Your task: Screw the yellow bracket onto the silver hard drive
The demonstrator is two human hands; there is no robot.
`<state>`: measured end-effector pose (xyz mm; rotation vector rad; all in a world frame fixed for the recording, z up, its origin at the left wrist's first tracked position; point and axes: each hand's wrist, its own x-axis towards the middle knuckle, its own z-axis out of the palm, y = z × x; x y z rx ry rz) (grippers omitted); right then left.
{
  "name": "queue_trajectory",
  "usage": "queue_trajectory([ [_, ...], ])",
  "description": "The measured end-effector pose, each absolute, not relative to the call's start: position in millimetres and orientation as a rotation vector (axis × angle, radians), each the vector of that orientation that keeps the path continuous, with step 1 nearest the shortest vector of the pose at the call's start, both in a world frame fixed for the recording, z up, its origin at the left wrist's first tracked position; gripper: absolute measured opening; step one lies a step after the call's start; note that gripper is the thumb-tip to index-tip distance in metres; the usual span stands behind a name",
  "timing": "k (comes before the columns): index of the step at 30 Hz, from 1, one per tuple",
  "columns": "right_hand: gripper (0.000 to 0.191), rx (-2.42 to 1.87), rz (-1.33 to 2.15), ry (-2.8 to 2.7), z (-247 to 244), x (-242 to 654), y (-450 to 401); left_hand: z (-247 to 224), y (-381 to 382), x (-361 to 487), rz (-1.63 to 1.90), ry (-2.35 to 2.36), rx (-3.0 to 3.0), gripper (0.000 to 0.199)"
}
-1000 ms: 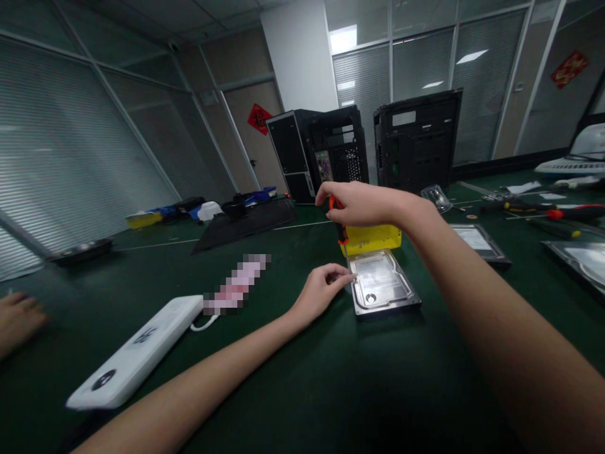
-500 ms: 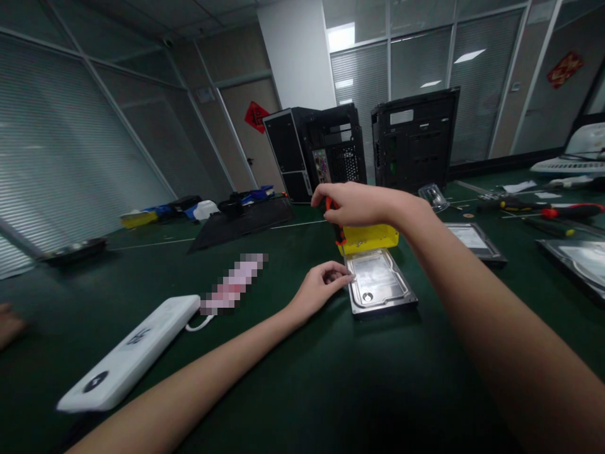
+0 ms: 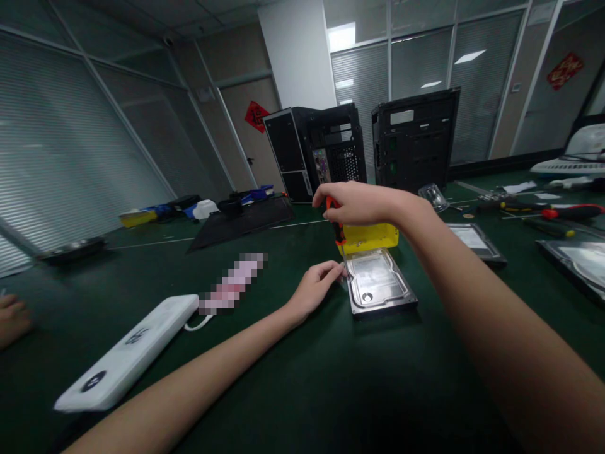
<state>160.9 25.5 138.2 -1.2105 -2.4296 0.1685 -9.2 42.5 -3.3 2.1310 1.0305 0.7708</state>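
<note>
A silver hard drive [image 3: 380,284] lies flat on the dark green table in front of me. My right hand [image 3: 347,203] is wrapped round the handle of an orange-and-black screwdriver [image 3: 339,233], held nearly upright. Its shaft points down at the drive's far left edge; the exact contact of the tip is too small to make out. Beside that edge, close to the shaft, my left hand [image 3: 317,287] rests on the table with thumb and fingers pinched together. What sits between those fingertips, if anything, I cannot make out. Just behind the drive stands a yellow tray [image 3: 371,238].
Two black computer cases [image 3: 331,145] stand at the back. More hard drives [image 3: 475,243] and several hand tools [image 3: 567,211] lie to the right. On the left are a white power bank [image 3: 132,353], a black mat [image 3: 241,224] and another person's hand [image 3: 13,320].
My left fingertips have drawn back slightly left from the drive's edge. The right hand and screwdriver have barely moved. The other person's hand has come further into view at the left.
</note>
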Motion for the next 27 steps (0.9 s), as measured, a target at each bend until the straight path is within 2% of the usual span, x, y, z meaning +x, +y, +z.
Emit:
queue_trajectory([
  [27,0.035,-1.229,0.195,-2.449,139.2,158.6,24.5,-4.2,41.0,-8.1,0.74,0.959,2.093,0.032],
])
